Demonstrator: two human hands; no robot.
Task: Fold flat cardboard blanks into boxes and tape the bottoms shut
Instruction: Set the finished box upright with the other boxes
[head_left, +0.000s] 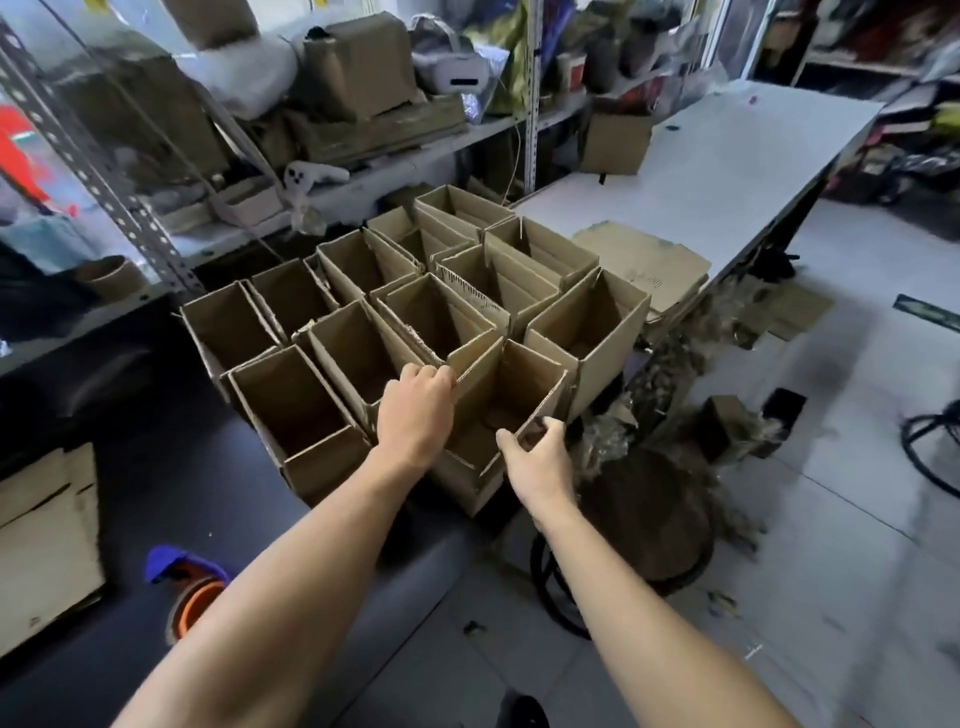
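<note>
Several open-topped brown cardboard boxes stand packed together on a dark surface. The nearest box (511, 387) sits at the front right of the group. My left hand (413, 415) grips its left wall edge, fingers curled over the rim. My right hand (535, 452) pinches the box's near right flap edge. A stack of flat cardboard blanks (644, 260) lies on the white table (727, 156) behind the boxes. A tape dispenser with a blue handle and orange roll (189, 587) lies at the lower left.
Metal shelving (104, 171) with cartons and clutter runs along the back left. A round brown stool (649, 514) stands to the right of the boxes, with shredded paper scraps (675, 364) on the floor. A pale carton (47, 540) sits at the left edge.
</note>
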